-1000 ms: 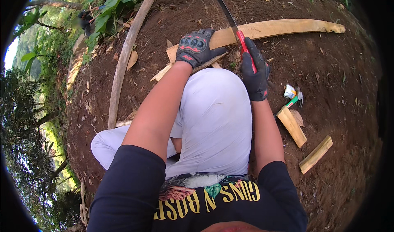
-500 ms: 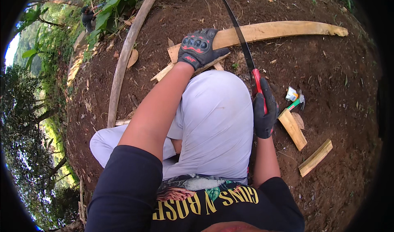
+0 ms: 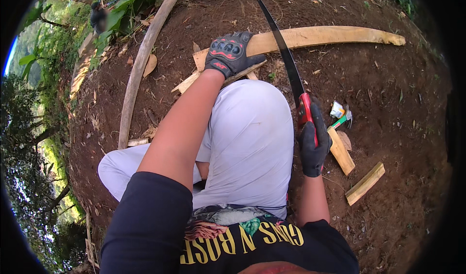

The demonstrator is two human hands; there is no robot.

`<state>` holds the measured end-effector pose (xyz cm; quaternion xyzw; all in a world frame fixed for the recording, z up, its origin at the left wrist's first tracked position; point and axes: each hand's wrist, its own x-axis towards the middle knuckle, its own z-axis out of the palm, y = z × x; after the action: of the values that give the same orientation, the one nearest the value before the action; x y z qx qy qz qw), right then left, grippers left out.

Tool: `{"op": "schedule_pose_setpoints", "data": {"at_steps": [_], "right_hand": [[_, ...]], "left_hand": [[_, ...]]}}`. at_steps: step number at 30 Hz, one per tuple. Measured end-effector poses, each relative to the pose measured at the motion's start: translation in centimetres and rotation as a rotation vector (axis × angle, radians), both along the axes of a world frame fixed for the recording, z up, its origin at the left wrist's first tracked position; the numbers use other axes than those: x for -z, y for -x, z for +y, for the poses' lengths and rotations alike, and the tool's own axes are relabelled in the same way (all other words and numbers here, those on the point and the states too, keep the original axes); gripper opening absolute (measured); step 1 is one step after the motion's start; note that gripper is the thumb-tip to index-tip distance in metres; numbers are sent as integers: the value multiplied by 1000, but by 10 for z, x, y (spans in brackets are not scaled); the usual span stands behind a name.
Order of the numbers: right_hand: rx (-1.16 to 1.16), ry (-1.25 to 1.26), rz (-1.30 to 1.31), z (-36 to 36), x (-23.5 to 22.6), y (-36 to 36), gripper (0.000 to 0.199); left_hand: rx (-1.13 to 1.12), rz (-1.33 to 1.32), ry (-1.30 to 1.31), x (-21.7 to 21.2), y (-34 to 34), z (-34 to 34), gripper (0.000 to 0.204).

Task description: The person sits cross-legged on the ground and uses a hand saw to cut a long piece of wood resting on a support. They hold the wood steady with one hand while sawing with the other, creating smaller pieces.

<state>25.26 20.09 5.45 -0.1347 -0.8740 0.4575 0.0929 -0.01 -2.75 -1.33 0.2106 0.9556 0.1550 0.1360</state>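
Note:
A long, curved wooden plank (image 3: 340,36) lies crosswise in front of me, its left end on smaller wood pieces (image 3: 187,83). My left hand (image 3: 228,53), in a black glove with red trim, is closed over the plank near that end. A handsaw (image 3: 290,68) with a dark curved blade and a red handle is in my gloved right hand (image 3: 314,143), fingers wrapped round the grip. Its blade crosses the plank to the right of my left hand, tip pointing away from me. Whether the teeth are in a cut I cannot tell.
A hammer (image 3: 345,118) with a green handle lies at the right beside a small white-and-yellow packet (image 3: 337,109). Two short wood offcuts (image 3: 341,151) are near it on brown soil. A long pole (image 3: 145,56) lies at the left. Another person (image 3: 98,18) is far left among plants.
My right hand has drawn the saw back toward me, so the tip has come nearer. My left hand keeps its hold on the plank. The view has shifted slightly.

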Motion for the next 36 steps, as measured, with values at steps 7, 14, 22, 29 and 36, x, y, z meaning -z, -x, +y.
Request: {"op": "schedule_pose_setpoints", "data": {"at_steps": [7, 14, 22, 29, 36], "right_hand": [[27, 3, -98, -8, -56, -10, 44], [-11, -85, 12, -25, -4, 131, 42], [30, -41, 8, -21, 8, 126, 39], [56, -5, -178, -1, -29, -54, 42], [38, 6, -98, -7, -10, -7, 43]], "left_hand": [[26, -4, -18, 2, -1, 3, 83], [2, -39, 20, -5, 2, 3, 83], [37, -9, -7, 1, 5, 12, 89], [18, 5, 16, 3, 2, 7, 87], [11, 21, 11, 11, 0, 3, 90]]}}
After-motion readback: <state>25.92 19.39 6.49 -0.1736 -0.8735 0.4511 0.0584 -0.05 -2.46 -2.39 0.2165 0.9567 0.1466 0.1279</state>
